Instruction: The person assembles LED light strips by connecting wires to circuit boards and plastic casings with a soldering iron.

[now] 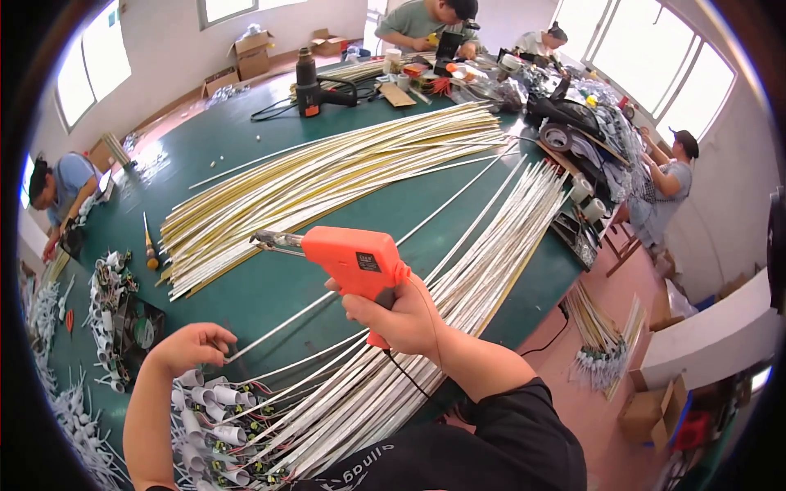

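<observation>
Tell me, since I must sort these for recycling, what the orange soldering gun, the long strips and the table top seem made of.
Soldering gun: body looks like matte moulded orange plastic; its tip looks like bare shiny metal. Long strips: thin and flat, white to silvery with a dull sheen, possibly aluminium-backed or plastic; the look leaves it open. Table top: smooth, dark green, faintly glossy, probably a painted or rubber-mat surface.

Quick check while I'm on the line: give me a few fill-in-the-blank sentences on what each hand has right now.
1. The right hand holds a soldering gun coloured ____.
2. The left hand pinches the end of one thin ____ strip.
3. The table top is ____.
4. The gun's metal tip points to the person's ____.

Missing words: orange; white; green; left
</observation>
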`<state>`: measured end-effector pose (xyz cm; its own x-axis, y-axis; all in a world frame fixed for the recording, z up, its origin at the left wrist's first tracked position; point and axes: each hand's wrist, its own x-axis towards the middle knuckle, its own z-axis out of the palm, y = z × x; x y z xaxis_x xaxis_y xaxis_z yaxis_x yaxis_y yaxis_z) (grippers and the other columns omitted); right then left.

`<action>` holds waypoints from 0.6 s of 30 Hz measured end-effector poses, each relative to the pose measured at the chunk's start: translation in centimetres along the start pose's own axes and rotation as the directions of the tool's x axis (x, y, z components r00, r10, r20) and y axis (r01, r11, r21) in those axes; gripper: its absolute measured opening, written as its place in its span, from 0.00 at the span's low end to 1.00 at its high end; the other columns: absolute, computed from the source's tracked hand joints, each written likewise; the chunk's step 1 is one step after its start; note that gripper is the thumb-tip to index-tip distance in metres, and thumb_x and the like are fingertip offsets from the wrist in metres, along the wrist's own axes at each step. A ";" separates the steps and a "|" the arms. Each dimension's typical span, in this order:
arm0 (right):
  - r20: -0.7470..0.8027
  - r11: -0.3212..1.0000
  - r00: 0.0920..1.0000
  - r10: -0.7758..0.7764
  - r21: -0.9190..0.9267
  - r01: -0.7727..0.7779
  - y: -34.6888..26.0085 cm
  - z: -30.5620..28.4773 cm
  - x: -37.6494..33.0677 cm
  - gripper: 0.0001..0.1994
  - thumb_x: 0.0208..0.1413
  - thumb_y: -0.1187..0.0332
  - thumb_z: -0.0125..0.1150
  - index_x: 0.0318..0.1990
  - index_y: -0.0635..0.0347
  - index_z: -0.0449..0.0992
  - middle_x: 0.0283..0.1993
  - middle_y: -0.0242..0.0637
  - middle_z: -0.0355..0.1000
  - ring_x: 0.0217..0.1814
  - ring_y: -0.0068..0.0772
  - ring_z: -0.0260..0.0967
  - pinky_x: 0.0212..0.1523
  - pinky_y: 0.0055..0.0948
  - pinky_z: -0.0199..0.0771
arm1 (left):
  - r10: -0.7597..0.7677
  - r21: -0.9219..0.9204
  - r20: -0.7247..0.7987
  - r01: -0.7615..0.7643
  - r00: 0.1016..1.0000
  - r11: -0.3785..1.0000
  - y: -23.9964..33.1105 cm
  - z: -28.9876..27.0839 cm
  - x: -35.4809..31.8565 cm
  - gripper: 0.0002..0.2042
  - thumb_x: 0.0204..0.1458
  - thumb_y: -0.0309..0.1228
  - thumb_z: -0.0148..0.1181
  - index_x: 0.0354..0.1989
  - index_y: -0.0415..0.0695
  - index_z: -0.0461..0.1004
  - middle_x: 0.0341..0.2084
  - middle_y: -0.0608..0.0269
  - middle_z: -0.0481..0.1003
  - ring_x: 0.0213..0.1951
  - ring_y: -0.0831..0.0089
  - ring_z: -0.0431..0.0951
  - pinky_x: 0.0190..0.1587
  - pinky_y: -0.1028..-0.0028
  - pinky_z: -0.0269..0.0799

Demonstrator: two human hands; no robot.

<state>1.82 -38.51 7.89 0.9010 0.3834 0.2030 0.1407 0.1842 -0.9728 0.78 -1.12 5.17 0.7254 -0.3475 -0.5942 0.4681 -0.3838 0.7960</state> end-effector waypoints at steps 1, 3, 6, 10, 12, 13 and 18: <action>-0.027 0.999 1.000 -0.015 0.051 0.016 -0.3 0.0 -0.1 0.20 0.55 0.72 0.57 0.55 0.61 0.66 0.47 0.34 0.73 0.36 0.17 0.68 0.38 0.23 0.72 | -0.028 -0.025 0.039 0.029 0.999 0.999 -0.2 0.1 0.0 0.17 0.45 0.18 0.60 0.46 0.35 0.72 0.34 0.64 0.74 0.33 0.77 0.74 0.39 0.76 0.73; -0.032 0.999 0.999 -0.027 0.043 0.028 -0.7 -0.3 -0.1 0.20 0.55 0.73 0.57 0.56 0.61 0.66 0.47 0.34 0.73 0.36 0.17 0.68 0.38 0.23 0.72 | -0.069 0.100 0.040 0.065 0.997 0.993 0.1 1.2 -0.1 0.15 0.47 0.20 0.60 0.45 0.35 0.73 0.32 0.65 0.76 0.33 0.78 0.74 0.38 0.78 0.71; -0.069 0.997 0.995 -0.065 0.035 0.067 -1.2 -1.2 -0.3 0.21 0.54 0.73 0.57 0.57 0.62 0.65 0.47 0.36 0.73 0.35 0.18 0.69 0.38 0.23 0.72 | -0.118 0.222 -0.016 0.119 0.993 0.968 2.6 2.2 -1.7 0.11 0.46 0.20 0.61 0.40 0.34 0.76 0.27 0.64 0.77 0.30 0.78 0.75 0.34 0.80 0.71; -0.171 0.975 0.972 -0.159 0.130 0.182 -2.3 -3.2 -1.0 0.20 0.55 0.74 0.57 0.56 0.64 0.65 0.47 0.36 0.72 0.39 0.19 0.69 0.41 0.23 0.72 | 0.244 -0.004 -0.050 -0.245 0.968 0.970 2.4 -0.5 -4.6 0.09 0.44 0.17 0.62 0.36 0.31 0.77 0.23 0.62 0.77 0.22 0.77 0.74 0.27 0.77 0.71; -0.256 0.936 0.935 -0.245 0.190 0.298 -2.5 -3.8 -0.8 0.17 0.55 0.75 0.57 0.53 0.64 0.68 0.47 0.39 0.73 0.35 0.19 0.69 0.35 0.23 0.72 | 0.093 -0.138 0.218 -0.063 0.972 0.988 1.8 -0.7 -6.4 0.11 0.42 0.18 0.65 0.37 0.30 0.77 0.25 0.58 0.77 0.24 0.74 0.75 0.26 0.76 0.70; -0.312 0.928 0.914 -0.260 0.181 0.326 -2.7 -3.9 -0.8 0.16 0.56 0.75 0.56 0.53 0.65 0.68 0.47 0.41 0.73 0.34 0.20 0.70 0.34 0.23 0.72 | -0.046 0.059 0.252 0.033 0.967 0.998 1.2 -0.7 -6.2 0.13 0.45 0.21 0.66 0.40 0.30 0.76 0.26 0.58 0.78 0.25 0.75 0.76 0.26 0.75 0.70; -0.450 0.892 0.800 -0.398 0.012 0.451 -3.2 -4.1 -0.9 0.23 0.57 0.69 0.53 0.57 0.72 0.59 0.45 0.50 0.72 0.29 0.23 0.67 0.28 0.19 0.68 | -0.231 0.353 0.283 0.122 0.931 0.927 2.0 -0.5 -7.2 0.14 0.53 0.27 0.61 0.48 0.38 0.75 0.30 0.68 0.77 0.30 0.84 0.72 0.32 0.79 0.71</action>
<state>2.23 -43.21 10.36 0.8489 -0.1737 0.4992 0.5271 0.3485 -0.7751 -3.25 1.02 11.06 0.4246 -0.4769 -0.7696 0.3447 -0.7008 0.6245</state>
